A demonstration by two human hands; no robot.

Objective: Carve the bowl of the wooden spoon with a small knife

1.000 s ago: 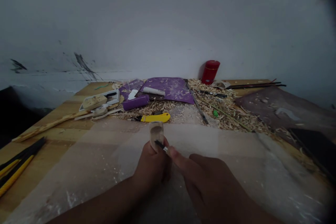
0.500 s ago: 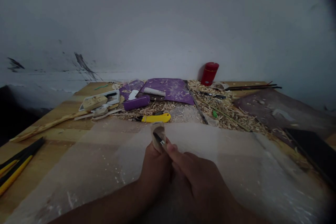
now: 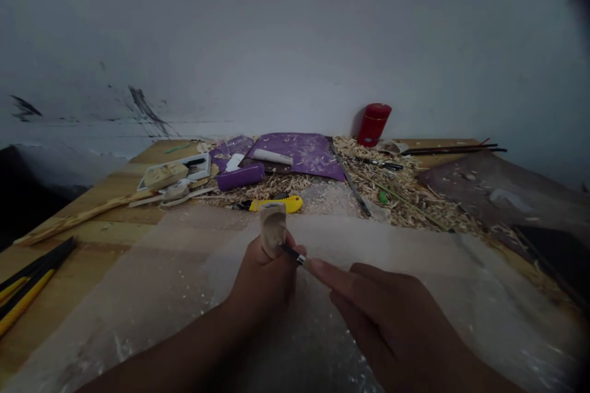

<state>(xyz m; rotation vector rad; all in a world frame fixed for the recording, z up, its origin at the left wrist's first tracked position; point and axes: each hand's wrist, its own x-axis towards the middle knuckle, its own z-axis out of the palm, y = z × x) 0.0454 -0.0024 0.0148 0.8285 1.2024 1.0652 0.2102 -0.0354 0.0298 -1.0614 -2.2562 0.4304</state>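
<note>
- Two hands show in the head view, close together: the left hand (image 3: 267, 270) wraps the lower end of the wood (image 3: 273, 227); the right hand (image 3: 387, 307) grips the knife (image 3: 292, 253), index finger stretched along it.
- The wood juts from the left fist, long axis pointing away from the person, a darker patch facing the camera.
- The knife slants in from the right, its tip at the wood's lower right edge, just beside the left hand; whether it bites, I cannot tell.
- Farther left, the white tray (image 3: 209, 164) has a black piece (image 3: 196, 161) in it; a block (image 3: 166, 175) lies in or across it.
- The red can's (image 3: 374, 124) contents are hidden.
</note>
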